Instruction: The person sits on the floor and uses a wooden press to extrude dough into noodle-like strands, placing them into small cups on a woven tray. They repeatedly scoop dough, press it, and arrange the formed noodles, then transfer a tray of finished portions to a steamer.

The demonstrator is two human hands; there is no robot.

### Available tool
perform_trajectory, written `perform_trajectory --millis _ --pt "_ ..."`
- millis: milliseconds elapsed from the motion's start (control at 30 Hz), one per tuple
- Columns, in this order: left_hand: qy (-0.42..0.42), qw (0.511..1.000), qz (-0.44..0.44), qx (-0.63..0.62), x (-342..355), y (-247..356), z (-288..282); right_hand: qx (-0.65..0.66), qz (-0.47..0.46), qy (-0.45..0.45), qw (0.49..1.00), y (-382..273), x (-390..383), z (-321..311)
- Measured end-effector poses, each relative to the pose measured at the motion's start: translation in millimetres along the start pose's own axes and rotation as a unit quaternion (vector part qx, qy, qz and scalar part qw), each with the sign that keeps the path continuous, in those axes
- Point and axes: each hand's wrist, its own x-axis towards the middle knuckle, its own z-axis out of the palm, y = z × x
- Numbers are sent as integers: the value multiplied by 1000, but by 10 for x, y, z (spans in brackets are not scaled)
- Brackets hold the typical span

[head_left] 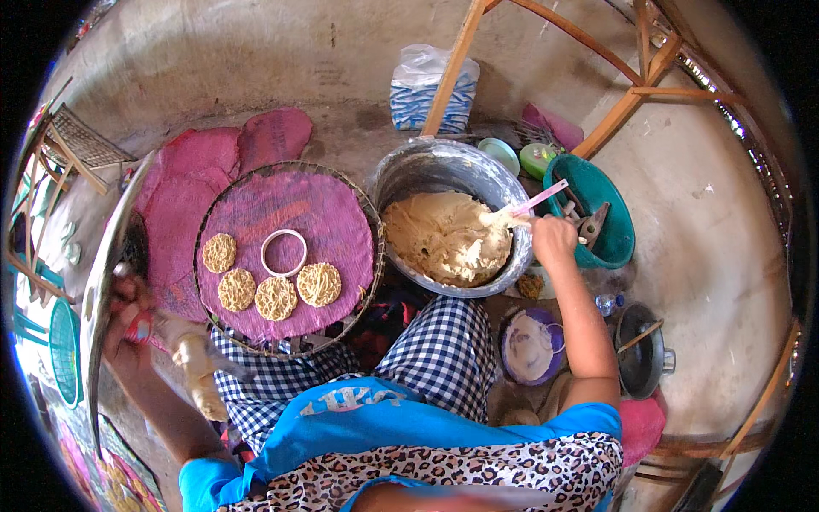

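Note:
My right hand (554, 241) is closed at the dough-smeared lower part of a pale pink spatula (543, 195), over the right rim of a large metal basin (415, 160). Pale, thick dough (435, 230) fills much of the basin. My left hand (128, 317) is at the far left, smeared by motion, near something red. Close to it is a blurred, tan cylinder-like object (194, 354); whether the hand holds it is unclear. Before me, a round tray covered with pink woven cloth (256, 200) bears a white ring (284, 253) and several round cakes of noodle-like strands (275, 299).
At the right are a green tub (618, 213) with tools inside, a purple-rimmed bowl of pale powder (529, 346) and a dark pan (641, 350). Pink cloth rounds (183, 183) lie behind the tray. A blue-and-white bag (433, 94) stands by the wall, beside a wooden frame post (452, 72).

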Motion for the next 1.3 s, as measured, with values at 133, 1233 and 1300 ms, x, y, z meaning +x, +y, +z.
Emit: perform_trajectory --millis 133,1233,1300 --pt "99 993 -19 57 -261 -44 -631 -46 24 -22 998 -95 304 559" --pt "184 983 -9 25 -665 -719 -1514 155 -50 -169 972 -1184 1342 1567" --pt "195 980 -16 41 -645 -707 -1461 171 -24 -190 966 -1182 1312 1490"
